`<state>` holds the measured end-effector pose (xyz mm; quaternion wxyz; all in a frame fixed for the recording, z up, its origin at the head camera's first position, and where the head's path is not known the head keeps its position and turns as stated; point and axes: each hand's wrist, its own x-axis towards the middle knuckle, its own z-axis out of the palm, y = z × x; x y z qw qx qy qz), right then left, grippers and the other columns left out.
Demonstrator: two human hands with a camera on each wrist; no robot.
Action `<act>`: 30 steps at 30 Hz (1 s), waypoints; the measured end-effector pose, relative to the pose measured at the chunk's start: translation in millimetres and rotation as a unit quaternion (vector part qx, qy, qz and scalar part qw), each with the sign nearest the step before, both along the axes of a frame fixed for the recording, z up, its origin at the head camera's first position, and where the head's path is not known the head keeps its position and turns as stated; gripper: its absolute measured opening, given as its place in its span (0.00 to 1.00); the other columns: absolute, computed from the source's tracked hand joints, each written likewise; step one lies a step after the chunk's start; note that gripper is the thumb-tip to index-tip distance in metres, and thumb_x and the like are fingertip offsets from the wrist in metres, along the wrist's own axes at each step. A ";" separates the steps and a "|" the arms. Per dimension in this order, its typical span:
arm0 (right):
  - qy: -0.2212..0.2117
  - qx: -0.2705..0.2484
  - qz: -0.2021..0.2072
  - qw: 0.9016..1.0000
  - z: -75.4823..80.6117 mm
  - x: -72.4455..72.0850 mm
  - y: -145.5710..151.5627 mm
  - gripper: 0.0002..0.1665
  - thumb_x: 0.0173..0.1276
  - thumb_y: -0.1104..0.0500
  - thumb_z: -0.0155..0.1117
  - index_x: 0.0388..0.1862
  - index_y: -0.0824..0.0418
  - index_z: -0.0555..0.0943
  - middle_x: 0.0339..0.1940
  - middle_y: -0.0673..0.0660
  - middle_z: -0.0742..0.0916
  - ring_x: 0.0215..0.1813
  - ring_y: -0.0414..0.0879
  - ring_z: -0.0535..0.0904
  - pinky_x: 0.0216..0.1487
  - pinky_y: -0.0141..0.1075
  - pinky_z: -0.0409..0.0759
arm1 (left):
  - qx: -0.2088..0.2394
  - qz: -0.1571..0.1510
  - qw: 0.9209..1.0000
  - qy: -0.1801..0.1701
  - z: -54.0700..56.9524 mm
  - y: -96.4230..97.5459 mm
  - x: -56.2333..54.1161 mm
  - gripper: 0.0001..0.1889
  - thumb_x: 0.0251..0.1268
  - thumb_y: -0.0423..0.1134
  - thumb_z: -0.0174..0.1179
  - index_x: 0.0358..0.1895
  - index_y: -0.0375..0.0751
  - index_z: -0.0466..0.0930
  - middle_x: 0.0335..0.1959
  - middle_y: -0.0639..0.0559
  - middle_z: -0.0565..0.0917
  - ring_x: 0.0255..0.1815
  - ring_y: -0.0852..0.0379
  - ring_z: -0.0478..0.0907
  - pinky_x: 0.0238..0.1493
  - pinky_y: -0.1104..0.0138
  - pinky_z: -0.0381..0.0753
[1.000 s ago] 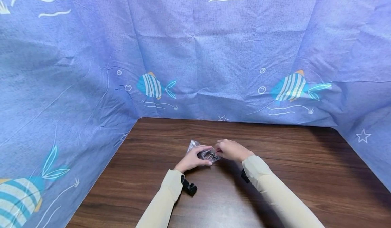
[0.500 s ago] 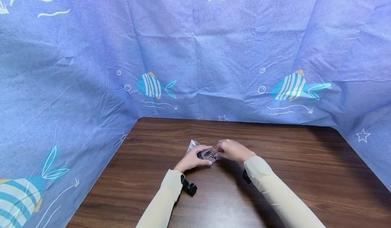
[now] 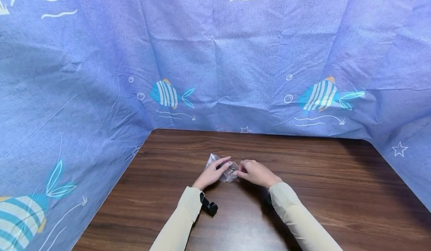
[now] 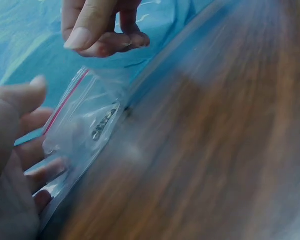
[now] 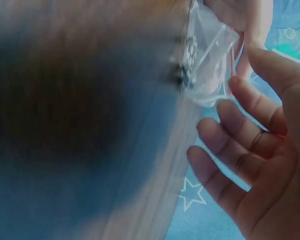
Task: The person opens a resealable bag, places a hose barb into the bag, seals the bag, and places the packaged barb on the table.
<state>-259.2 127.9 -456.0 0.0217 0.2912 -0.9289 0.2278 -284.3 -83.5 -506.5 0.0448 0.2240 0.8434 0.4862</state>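
A small clear zip bag (image 4: 77,125) with a red line (image 4: 66,104) along its zip stands between my two hands on the table. Small dark and silvery metal pieces (image 4: 104,124) lie at its bottom; their exact kind is too blurred to tell. My left hand (image 3: 210,174) is at the bag's left side, fingers behind it and touching it, thumb lifted clear. My right hand (image 3: 257,173) hovers by the bag's right side with loosely bent fingers. In the right wrist view those fingers (image 5: 245,125) are spread, with nothing visible between them and the thumb.
Crumpled clear plastic (image 3: 212,160) lies behind my left hand. The dark wood-grain table (image 3: 313,183) reaches back to a blue cloth (image 3: 242,67) printed with fish, which hangs along the rear and sides. Each wrist wears a black camera strap (image 3: 209,207).
My left thumb has lifted off the bag and its grip has loosened. My right hand has drawn toward me and away from the bag's mouth. The bag now sits more upright.
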 end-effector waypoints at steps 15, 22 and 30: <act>-0.071 -0.013 -0.051 0.996 -12.0 14.7 -22.6 0.28 0.69 0.43 0.59 0.11 0.55 0.76 0.09 0.42 0.70 0.13 0.37 0.62 0.16 0.31 0.61 | 0.007 0.059 0.998 0.026 6.5 12.5 2.0 0.17 0.76 0.42 0.48 0.61 0.44 0.78 0.53 0.43 0.84 0.57 0.48 0.79 0.60 0.53 0.74; -0.072 0.000 -0.076 0.995 -15.4 14.2 -29.2 0.28 0.69 0.45 0.59 0.10 0.55 0.78 0.08 0.43 0.70 0.13 0.39 0.62 0.16 0.32 0.60 | -0.045 -0.009 0.998 0.040 14.8 14.1 -3.9 0.15 0.73 0.32 0.48 0.57 0.39 0.80 0.54 0.42 0.83 0.51 0.51 0.79 0.55 0.59 0.76; -0.078 0.014 -0.074 0.994 -15.0 11.9 -30.2 0.24 0.69 0.50 0.60 0.12 0.55 0.79 0.09 0.43 0.67 0.14 0.38 0.61 0.18 0.32 0.60 | -0.093 -0.004 0.993 0.075 23.9 19.7 -2.4 0.09 0.67 0.33 0.57 0.46 0.39 0.85 0.45 0.44 0.85 0.51 0.48 0.79 0.55 0.58 0.76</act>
